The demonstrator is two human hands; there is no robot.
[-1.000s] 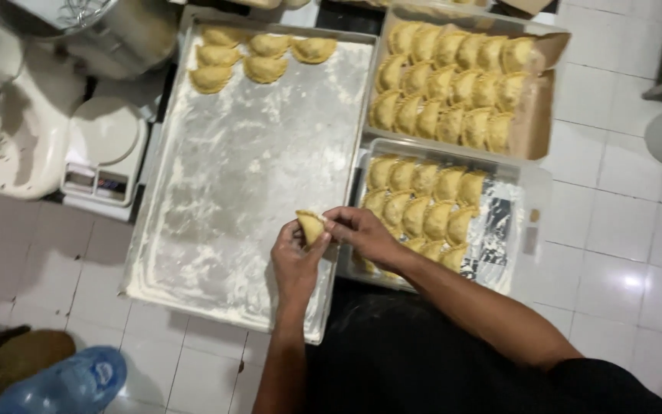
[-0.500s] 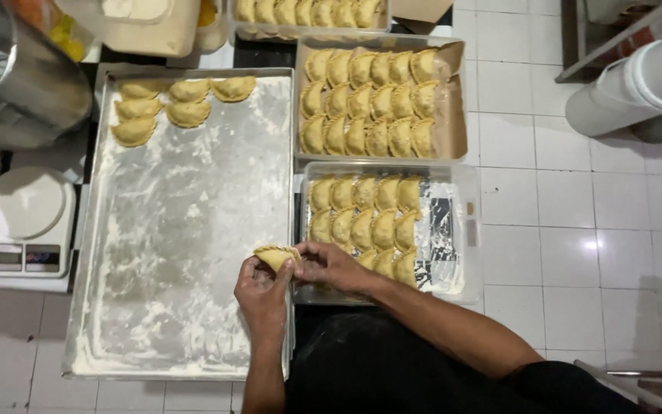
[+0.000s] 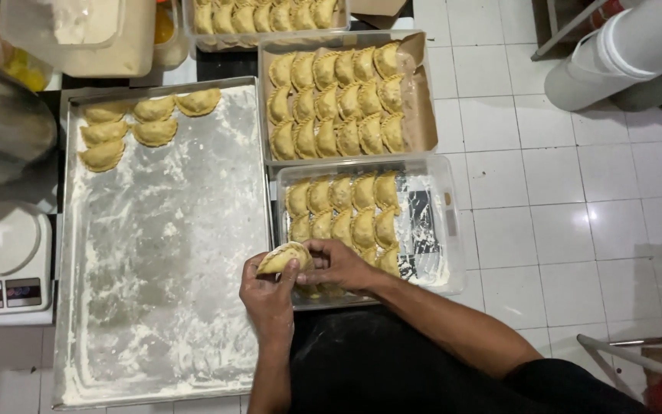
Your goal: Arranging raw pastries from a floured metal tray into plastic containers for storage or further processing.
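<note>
Pinching together on one raw pastry [image 3: 283, 258], left hand [image 3: 268, 295] beneath and right hand [image 3: 336, 266] alongside hold it lengthwise over the floured tray [image 3: 162, 268]'s right edge.

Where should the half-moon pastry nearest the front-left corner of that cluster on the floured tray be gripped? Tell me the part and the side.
Grip that half-moon pastry by its plump middle, thumb and fingers across the body, coming from above and from the front. It lies flat on the floured metal tray, and bare tray lies on its near side. Other pastries crowd its far side. The crimped curved edge looks thin, probably easily crushed.
</note>
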